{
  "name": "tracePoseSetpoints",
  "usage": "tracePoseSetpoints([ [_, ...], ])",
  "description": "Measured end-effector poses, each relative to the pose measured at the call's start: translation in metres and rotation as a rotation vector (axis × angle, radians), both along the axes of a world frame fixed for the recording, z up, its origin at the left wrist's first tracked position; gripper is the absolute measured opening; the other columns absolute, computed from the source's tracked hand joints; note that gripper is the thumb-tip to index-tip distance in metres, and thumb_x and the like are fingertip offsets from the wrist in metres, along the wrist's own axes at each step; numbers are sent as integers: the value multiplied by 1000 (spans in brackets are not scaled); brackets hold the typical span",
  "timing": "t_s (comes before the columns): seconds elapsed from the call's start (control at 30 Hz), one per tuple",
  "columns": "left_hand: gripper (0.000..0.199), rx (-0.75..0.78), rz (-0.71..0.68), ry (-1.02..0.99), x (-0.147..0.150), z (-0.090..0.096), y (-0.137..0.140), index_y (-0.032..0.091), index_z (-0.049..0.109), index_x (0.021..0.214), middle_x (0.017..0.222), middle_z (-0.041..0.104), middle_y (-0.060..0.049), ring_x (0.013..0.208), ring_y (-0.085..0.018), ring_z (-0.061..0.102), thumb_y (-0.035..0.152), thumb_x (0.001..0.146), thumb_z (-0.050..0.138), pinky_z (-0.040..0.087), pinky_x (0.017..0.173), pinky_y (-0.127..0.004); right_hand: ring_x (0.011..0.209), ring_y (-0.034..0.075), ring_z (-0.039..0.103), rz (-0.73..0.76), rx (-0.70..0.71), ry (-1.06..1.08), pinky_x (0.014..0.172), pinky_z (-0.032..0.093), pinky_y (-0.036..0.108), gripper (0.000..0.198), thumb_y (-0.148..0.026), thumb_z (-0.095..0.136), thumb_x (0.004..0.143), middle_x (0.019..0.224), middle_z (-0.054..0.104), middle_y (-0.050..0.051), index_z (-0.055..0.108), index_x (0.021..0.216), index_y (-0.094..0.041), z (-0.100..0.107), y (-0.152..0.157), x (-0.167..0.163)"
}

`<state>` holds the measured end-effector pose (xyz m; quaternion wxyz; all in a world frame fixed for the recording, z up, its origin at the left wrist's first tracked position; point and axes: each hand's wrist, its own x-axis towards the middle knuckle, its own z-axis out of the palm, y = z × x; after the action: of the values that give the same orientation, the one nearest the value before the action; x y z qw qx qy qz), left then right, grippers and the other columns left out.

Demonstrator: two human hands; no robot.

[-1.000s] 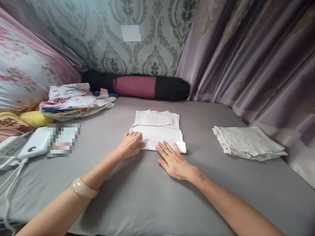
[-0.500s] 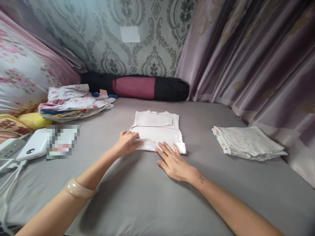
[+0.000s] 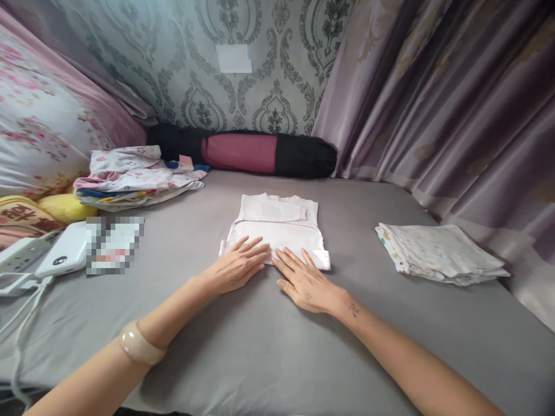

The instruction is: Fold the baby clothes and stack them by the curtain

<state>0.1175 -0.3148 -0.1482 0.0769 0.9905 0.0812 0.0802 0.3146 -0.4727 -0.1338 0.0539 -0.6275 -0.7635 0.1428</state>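
A small white long-sleeved shirt (image 3: 277, 231) lies flat on the grey bed sheet (image 3: 260, 358), its neckline toward the wall. One sleeve is folded across the chest, and the near edge is turned up into a band. My left hand (image 3: 238, 266) rests palm down on the left part of that band, fingers stretched out. Just to its right, my right hand (image 3: 306, 283) also lies flat, its spread fingers over the band's middle and right part. Neither hand grips the cloth. The hands hide part of the near edge.
A neat stack of folded cloths (image 3: 442, 251) lies at the right. At the left are a pile of clothes (image 3: 139, 176), a white power bank (image 3: 65, 248), a power strip (image 3: 21, 257) with cables and a blurred-out item (image 3: 115, 245). A black and maroon roll (image 3: 238, 153) lies against the wall.
My left hand has shifted from the shirt's left edge toward its middle, and its curled fingers have opened flat. My right hand has stayed in place on the band.
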Motion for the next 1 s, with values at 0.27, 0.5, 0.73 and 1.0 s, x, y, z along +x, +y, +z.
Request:
tracePoseSetpoints([
  [0.27,46,-181,-40,74,-3,-7,16,37,32,149,156,32,1,146,-21,22,39,102,27,18,120,-45,149,19,2,39,-52,33,121,0,50,60,-48,19,102,161,11,3,15,155,-21,-1,4,6],
  [0.5,47,-66,79,52,-13,-2,18,32,41,145,155,34,-3,146,-22,23,43,102,28,10,121,-48,149,20,5,-45,-32,8,121,2,52,58,-48,18,102,161,12,3,20,154,-22,4,-4,19],
  [0.73,51,-93,173,120,-19,-13,30,33,31,150,158,25,-3,147,-22,19,47,101,26,11,120,-49,149,21,6,-75,-51,-9,120,5,53,56,-48,20,102,161,11,1,18,154,-28,-3,-9,29],
  [1.0,51,-152,170,114,-20,-13,33,33,32,149,158,25,-2,147,-22,19,48,101,26,12,120,-48,149,20,6,-74,-63,32,121,5,50,56,-48,19,102,161,12,2,19,154,-28,0,-10,33],
])
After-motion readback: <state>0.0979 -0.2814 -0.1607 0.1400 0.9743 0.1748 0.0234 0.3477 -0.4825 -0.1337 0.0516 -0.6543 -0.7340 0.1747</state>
